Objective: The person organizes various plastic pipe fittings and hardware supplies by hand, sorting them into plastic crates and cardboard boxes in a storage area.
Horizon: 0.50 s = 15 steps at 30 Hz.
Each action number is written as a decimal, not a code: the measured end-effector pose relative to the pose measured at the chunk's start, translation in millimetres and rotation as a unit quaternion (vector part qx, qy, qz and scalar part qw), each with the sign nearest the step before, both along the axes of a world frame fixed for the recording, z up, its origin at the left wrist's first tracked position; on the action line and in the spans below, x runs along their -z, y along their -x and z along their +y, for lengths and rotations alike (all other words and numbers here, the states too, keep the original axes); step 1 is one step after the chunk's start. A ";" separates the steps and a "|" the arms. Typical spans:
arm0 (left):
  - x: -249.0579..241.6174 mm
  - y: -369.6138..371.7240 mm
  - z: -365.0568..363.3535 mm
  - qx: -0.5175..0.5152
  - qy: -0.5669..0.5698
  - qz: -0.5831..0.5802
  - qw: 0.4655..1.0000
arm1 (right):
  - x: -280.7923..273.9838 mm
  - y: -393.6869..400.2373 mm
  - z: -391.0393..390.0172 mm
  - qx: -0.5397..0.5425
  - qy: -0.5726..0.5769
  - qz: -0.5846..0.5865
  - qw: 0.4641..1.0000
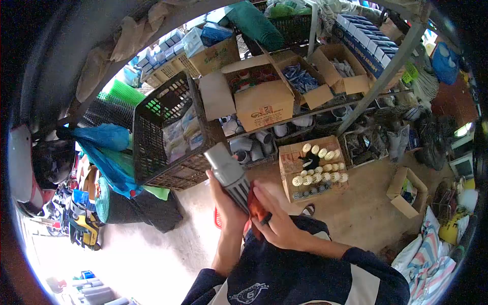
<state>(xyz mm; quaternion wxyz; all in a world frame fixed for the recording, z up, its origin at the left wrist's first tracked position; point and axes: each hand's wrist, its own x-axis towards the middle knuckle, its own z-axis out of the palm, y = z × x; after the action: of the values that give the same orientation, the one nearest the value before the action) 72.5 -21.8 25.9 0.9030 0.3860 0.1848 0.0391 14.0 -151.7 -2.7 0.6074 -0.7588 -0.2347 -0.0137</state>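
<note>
A grey plastic pipe fitting (226,165), with a smooth collar at the top and a slotted lower body like a foot valve, is held tilted in front of my chest. My left hand (230,206) is closed around its side. Pressed against the lower end is a reddish-orange cloth-like piece (258,212), gripped by my right hand (277,221). A small dark bit shows at the right hand's fingers; I cannot make out what it is. The fitting's bottom is hidden by the hands and the reddish piece.
Ahead is a cardboard box (312,170) with cream ribbed pieces on top. Beyond it stand a shelf with open cartons (267,109) and grey pipe fittings (254,147). A black plastic crate (170,132) is at the left, a small open carton (406,193) on the right floor.
</note>
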 end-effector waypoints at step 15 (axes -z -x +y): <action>37.0 44.8 -7.4 0.151 -0.128 -0.089 0.976 | -41.6 -58.0 -13.3 0.009 -0.088 0.021 0.996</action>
<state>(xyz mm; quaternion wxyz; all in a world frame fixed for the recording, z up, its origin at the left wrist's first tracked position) 27.7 -29.2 -11.1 0.8544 0.5167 0.0370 -0.0398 72.1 -165.0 39.0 0.6766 -0.7043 -0.2134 -0.0239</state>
